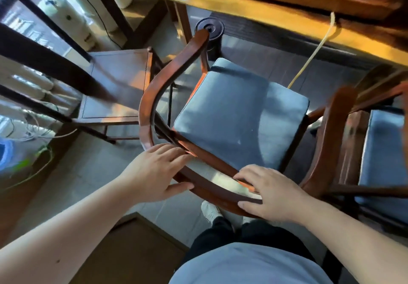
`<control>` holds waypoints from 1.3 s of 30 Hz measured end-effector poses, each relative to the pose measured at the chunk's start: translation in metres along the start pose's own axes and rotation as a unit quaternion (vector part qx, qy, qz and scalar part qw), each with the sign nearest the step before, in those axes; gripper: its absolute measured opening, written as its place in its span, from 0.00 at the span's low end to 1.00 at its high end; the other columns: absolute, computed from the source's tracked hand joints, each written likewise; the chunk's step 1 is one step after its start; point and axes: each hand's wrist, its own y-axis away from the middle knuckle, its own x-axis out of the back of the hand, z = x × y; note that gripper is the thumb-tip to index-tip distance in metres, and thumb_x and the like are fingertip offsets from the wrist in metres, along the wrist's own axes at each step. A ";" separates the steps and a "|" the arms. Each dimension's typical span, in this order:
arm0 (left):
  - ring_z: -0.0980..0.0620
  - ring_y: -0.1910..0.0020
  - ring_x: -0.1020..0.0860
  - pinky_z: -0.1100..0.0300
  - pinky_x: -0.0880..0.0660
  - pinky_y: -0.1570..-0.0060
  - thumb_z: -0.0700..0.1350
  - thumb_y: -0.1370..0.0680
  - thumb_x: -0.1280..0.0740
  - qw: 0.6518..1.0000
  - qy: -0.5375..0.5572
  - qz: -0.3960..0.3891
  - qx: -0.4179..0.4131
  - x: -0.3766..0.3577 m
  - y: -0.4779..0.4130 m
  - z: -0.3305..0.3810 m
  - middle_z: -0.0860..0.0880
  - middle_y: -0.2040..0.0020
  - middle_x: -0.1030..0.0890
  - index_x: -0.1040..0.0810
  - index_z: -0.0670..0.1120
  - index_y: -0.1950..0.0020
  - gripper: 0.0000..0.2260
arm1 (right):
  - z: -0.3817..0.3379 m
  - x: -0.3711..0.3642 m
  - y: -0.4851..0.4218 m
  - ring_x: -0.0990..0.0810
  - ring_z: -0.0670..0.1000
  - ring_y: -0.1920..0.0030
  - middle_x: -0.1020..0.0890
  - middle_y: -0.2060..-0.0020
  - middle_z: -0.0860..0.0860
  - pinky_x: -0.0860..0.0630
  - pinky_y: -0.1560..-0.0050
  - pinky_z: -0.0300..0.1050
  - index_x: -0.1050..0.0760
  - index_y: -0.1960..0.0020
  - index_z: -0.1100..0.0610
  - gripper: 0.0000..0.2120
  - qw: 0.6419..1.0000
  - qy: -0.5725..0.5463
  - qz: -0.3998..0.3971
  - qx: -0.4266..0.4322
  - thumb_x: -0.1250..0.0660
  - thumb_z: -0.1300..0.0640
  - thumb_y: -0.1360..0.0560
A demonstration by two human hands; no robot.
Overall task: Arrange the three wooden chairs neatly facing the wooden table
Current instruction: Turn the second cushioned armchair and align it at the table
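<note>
The middle wooden chair (240,115) has a curved armrest rail and a blue seat cushion, and it faces the wooden table (254,12) across the top of the view. My left hand (156,173) and my right hand (271,193) both grip its curved back rail, fingers over the top and thumbs underneath. To its left stands a dark wooden chair (119,85) with a bare seat, also turned toward the table. A third chair (384,155) with a blue cushion stands close at the right, partly cut off by the frame edge.
A black round object (209,28) stands on the floor under the table. A yellow cord (313,54) hangs from the table's edge. White cables and white containers (33,85) lie at the left. My legs and a white shoe (210,212) are behind the chair.
</note>
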 end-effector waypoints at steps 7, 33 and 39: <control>0.41 0.39 0.24 0.45 0.29 0.38 0.71 0.27 0.42 0.992 -0.096 -0.065 -0.040 0.002 -0.002 -0.039 0.44 0.39 0.20 0.25 0.47 0.35 0.33 | 0.009 0.006 0.001 0.27 0.45 0.41 0.25 0.42 0.44 0.35 0.40 0.40 0.29 0.37 0.48 0.26 0.998 -0.008 0.056 -0.022 0.39 0.36 0.30; 0.48 0.69 0.21 0.57 0.26 0.75 0.53 0.27 0.39 0.978 0.073 0.001 -0.196 -0.059 -0.037 -0.088 0.54 0.67 0.19 0.20 0.51 0.57 0.11 | -0.026 -0.070 0.006 0.16 0.56 0.52 0.15 0.50 0.50 0.18 0.59 0.53 0.22 0.42 0.52 0.24 0.984 0.054 0.115 -0.127 0.39 0.55 0.37; 0.45 0.71 0.22 0.56 0.27 0.77 0.54 0.29 0.39 0.982 0.076 0.031 -0.169 -0.058 -0.066 -0.035 0.52 0.70 0.20 0.20 0.51 0.58 0.11 | 0.018 -0.038 0.035 0.18 0.54 0.47 0.15 0.48 0.48 0.20 0.51 0.54 0.22 0.43 0.48 0.21 0.978 0.053 0.103 -0.172 0.31 0.60 0.34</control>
